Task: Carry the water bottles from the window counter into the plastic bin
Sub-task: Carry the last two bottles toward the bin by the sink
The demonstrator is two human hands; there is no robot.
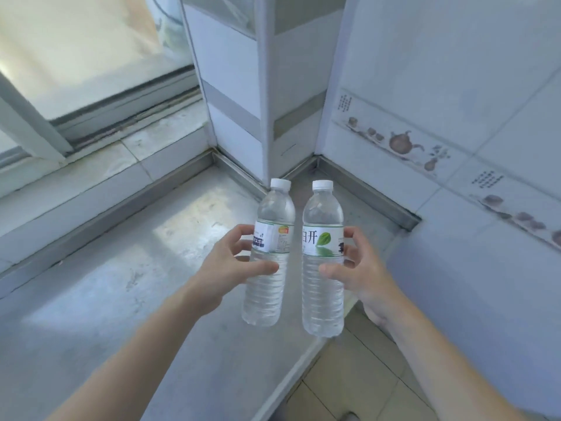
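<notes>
Your fingers (243,230) wrap each label band, the left hand (226,268) and right hand (359,268) each holding one upright water bottle (268,256), apparently lifted clear above the bench (121,284) for carrying; the plastic bin is unseen.

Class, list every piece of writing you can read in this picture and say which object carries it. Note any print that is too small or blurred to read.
"白开" beside a green leaf: label of the right-hand water bottle, held in the right hand.
Label of the left-hand water bottle, held in the left hand: print too blurred to read.
Wall tile border: columns of small characters, too small to read.
</notes>
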